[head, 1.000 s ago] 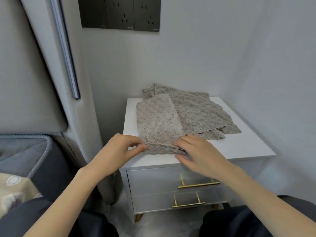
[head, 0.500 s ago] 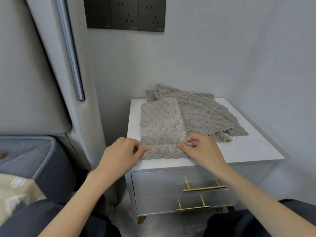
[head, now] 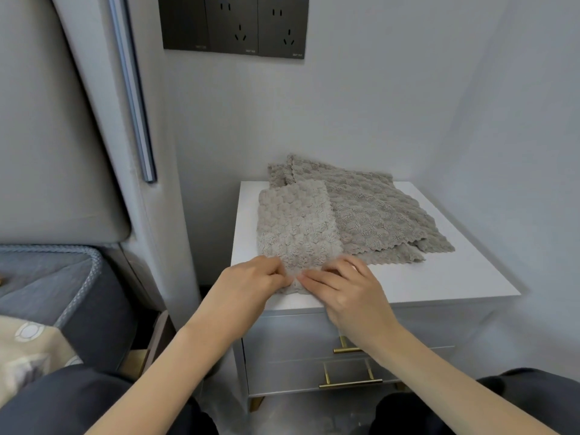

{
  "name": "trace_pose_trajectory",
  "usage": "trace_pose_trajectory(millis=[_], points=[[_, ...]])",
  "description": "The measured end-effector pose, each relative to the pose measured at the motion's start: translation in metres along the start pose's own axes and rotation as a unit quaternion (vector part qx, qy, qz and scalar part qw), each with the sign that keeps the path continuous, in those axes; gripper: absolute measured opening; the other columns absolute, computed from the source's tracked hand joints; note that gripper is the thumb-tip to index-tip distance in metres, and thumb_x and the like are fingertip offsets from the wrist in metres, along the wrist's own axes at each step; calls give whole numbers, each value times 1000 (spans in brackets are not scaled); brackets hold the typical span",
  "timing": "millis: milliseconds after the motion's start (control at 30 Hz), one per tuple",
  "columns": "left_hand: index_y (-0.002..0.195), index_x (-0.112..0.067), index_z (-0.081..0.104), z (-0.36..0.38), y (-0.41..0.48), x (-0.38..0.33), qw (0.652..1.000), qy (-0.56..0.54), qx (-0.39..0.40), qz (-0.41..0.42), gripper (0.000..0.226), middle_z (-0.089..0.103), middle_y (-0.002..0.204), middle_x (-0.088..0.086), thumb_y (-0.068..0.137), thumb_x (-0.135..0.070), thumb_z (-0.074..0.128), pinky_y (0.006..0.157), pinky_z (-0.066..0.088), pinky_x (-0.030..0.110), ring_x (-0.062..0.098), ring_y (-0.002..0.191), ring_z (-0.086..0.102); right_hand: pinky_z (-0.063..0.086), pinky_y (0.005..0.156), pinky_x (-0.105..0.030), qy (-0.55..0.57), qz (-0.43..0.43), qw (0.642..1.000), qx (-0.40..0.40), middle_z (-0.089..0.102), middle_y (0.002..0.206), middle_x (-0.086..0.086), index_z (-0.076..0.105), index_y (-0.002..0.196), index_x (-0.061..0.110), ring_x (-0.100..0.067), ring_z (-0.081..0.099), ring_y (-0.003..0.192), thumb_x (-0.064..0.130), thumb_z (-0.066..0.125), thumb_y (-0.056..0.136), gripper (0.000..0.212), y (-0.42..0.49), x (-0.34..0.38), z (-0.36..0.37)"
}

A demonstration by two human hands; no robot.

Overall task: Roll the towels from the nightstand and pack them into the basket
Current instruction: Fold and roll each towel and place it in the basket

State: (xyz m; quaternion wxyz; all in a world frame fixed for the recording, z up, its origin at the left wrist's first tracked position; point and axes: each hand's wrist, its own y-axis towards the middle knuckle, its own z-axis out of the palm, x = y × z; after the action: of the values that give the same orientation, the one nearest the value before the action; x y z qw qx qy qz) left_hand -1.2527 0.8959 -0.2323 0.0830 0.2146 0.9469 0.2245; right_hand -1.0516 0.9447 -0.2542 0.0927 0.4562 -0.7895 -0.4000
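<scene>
Folded beige towel (head: 296,226) lies lengthwise away from the viewer on the white nightstand (head: 439,285); left hand (head: 248,285) and right hand (head: 348,290) pinch its near edge with curled fingers.

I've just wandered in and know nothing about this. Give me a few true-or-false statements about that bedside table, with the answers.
1. The left hand and the right hand both touch the near edge of the folded towel. True.
2. A basket stands on the nightstand. False: no basket is in view.
3. The spread towels lie beside the folded one. True.
4. The towels are bright red. False: they are greyish beige.
5. One drawer is pulled open. False: both drawers are closed.
</scene>
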Motion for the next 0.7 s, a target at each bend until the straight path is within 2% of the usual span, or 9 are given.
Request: trace_pose_trajectory(millis=[33,100,167,233,300,467,567,633,700], points=[[81,-20,75,0,-1,0,1000,5,1,0,38,64,73,-6,53,5,83,40,48,23,16,65,64,52,90,-42,-14,9,1000,9,73,98,10,78,96,18,-19,67,79,9,70,79,21,-1,-1,-2],[76,-18,74,-3,-3,-1,1000,12,-1,-13,20,62,69,-5,62,-4,80,43,50,25,17,63,63,46,100,-49,-19,24,999,38,74,98,10,78,97,19,-14,69,85,12,73,71,28,-4,-5,-6],[76,-19,75,-9,-8,2,999,9,-15,-34,7,62,68,-7,72,-18,68,49,52,25,15,66,63,42,104,-48,1,42,997,62,74,98,8,78,97,18,-11,70,91,10,72,68,30,-8,-10,-13],[80,-22,77,-15,-11,5,999,0,-12,-52,17,64,70,-10,75,-29,62,57,51,21,14,70,64,41,106,-46,26,65,994,79,75,98,6,78,96,16,-9,70,94,8,72,67,31,-10,-14,-17],[85,-23,77,-18,-13,8,999,5,1,-54,19,65,72,-11,69,-33,74,61,48,19,13,73,66,42,106,-46,37,81,991,97,74,100,6,78,98,17,-8,69,97,12,73,71,28,-11,-15,-20],[85,-24,77,-18,-12,9,996,9,12,-85,14,67,73,-11,71,-24,76,63,49,23,14,77,67,43,103,-50,38,117,981,150,73,102,7,76,103,19,-9,69,97,28,79,78,27,-8,-20,-24],[87,-22,77,-17,-12,10,995,-3,16,-98,16,70,80,-10,72,-18,73,67,50,27,15,79,66,52,89,-42,56,118,979,156,75,95,7,76,101,18,-17,68,85,18,81,75,27,-4,-23,-26],[90,-23,75,-16,-12,12,993,-25,16,-116,14,69,85,-13,77,-20,69,71,46,24,13,84,63,53,79,-36,59,115,979,156,74,86,6,76,100,16,-19,63,78,11,80,73,28,-5,-25,-26],[93,-26,73,-15,-13,15,984,-76,11,-163,14,68,91,-18,82,-27,64,73,40,20,7,91,58,49,77,-34,107,191,963,154,67,82,3,74,103,18,-17,59,79,12,76,79,26,-6,-28,-26]])
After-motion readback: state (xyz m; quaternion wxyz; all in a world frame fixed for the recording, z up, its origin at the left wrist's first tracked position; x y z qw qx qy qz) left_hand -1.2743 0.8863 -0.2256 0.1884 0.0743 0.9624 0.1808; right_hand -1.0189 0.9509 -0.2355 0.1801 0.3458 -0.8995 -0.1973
